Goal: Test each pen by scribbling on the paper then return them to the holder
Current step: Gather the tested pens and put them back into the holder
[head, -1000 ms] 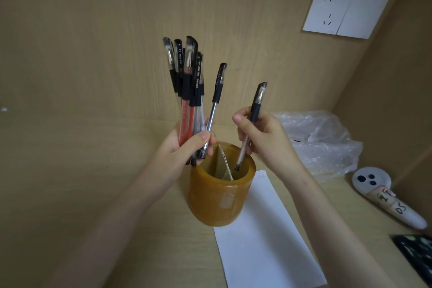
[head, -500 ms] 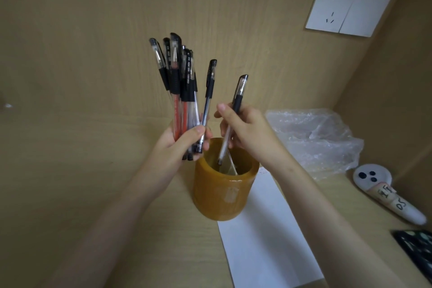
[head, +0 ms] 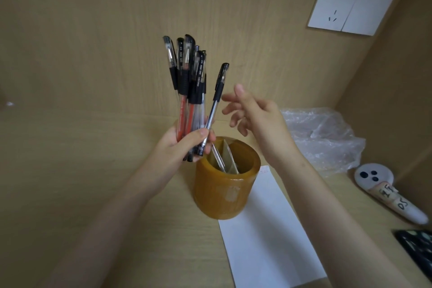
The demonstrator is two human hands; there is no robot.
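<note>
1. Released since the earlier frame, one pen (head: 218,159) is now lodged inside the holder (head: 226,194); the right hand (head: 254,112) is lifted clear, its fingers spread and empty.
2. Remaining pens (head: 189,91) are clamped upright in the left hand (head: 180,147), just above the holder's rim.
3. Returning is judged to be under way; next, another must be pinched from that cluster.

Handwritten "DS" on white device (head: 390,194)
</note>
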